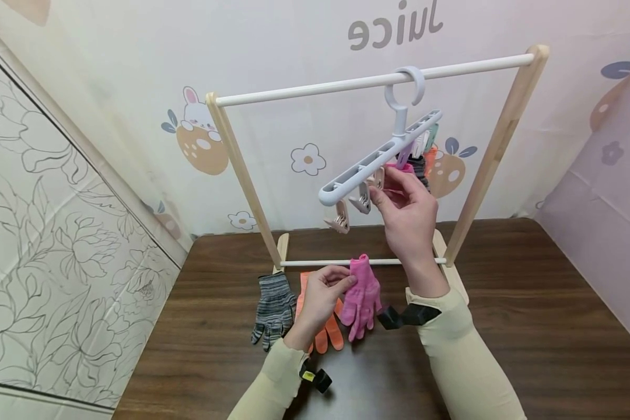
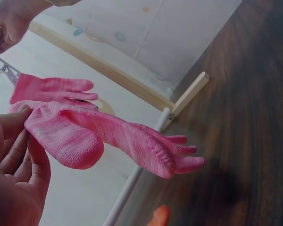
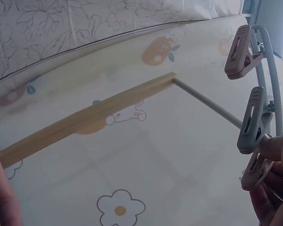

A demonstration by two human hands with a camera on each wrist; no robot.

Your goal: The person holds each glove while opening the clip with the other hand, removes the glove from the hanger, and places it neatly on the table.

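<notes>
Pink glove [image 1: 363,294] at lower centre, cuff pinched in the fingers of the left hand [image 1: 320,294]. Light, limp knit, I'd judge; cuff the best hold. Right hand [image 1: 412,219], above, fingers clamped on a clip [image 1: 376,177].

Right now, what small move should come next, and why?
Probably raise the lower pink knit glove, cuff first, toward the beige clip: the left hand pinches its cuff below the clip hanger, while the right hand holds that clip.
</notes>
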